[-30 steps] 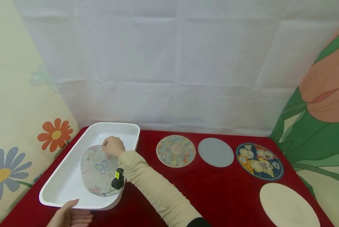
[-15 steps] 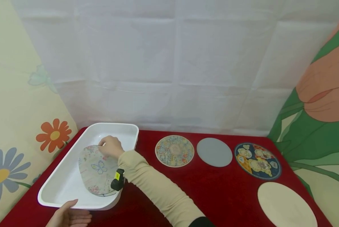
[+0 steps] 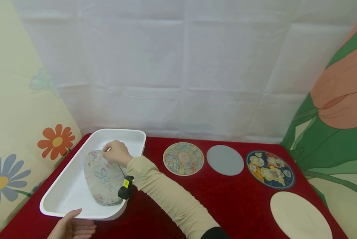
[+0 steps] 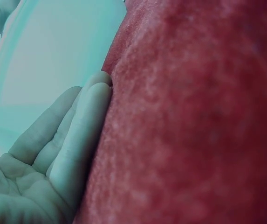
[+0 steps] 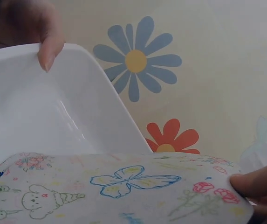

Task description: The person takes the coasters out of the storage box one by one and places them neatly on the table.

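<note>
My right hand (image 3: pixel 117 153) pinches the far edge of a round placemat (image 3: pixel 102 181), thumb on top in the right wrist view. The mat is pale, printed with a blue butterfly and pink flowers, and tilts up within a deep white tray (image 3: pixel 67 196). A second round edge shows just beneath it, mostly hidden. At the tray's near left corner, my left hand (image 3: pixel 73 228) holds the rim: the thumb (image 5: pixel 48 55) lies over it, and the straight fingers (image 4: pixel 89 121) are along the outer wall.
To the right on the red cloth (image 3: pixel 214 205) lie more round mats: a floral one (image 3: pixel 183 159), a plain grey one (image 3: pixel 225 160), a dark blue cartoon one (image 3: pixel 270 170) and a cream one (image 3: pixel 299 215). White fabric (image 3: pixel 181 83) hangs behind the table.
The right hand has raised the placemat's far edge slightly and shifted a little left; a gap to the edge beneath now shows. The left hand has stayed at the tray's rim.
</note>
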### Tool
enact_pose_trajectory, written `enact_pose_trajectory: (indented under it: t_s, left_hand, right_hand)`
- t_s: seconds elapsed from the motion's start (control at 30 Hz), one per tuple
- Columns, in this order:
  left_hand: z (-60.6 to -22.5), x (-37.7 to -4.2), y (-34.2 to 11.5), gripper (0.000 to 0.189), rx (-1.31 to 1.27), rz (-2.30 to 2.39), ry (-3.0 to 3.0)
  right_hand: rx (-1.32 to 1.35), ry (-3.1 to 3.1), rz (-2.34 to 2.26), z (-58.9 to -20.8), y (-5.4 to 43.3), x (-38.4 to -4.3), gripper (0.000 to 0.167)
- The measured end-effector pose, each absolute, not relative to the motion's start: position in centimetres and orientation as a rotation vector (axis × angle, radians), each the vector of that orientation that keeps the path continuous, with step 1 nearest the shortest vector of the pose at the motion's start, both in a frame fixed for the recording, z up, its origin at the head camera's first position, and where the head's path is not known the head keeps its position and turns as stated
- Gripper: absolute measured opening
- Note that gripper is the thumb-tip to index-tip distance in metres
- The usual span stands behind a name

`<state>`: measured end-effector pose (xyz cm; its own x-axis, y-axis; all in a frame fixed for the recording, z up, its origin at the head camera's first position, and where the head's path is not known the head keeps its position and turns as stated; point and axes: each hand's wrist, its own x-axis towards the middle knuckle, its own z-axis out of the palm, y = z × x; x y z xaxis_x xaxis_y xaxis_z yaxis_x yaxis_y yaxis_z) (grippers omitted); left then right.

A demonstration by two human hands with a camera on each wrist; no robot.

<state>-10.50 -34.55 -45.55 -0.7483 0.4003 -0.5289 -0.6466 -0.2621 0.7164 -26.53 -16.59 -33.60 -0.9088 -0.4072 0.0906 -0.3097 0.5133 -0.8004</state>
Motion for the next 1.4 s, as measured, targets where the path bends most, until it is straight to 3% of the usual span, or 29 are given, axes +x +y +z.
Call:
enact_pose_trajectory:
  t_s: [1.4]
  left_hand:
    - [-45.2, -10.7, -34.7, 0.062, -0.315, 2.021, 1.363]
  right_hand:
    - [-0.699, 2.332, -1.703, -29.8, -12.6, -23.4, 0.008]
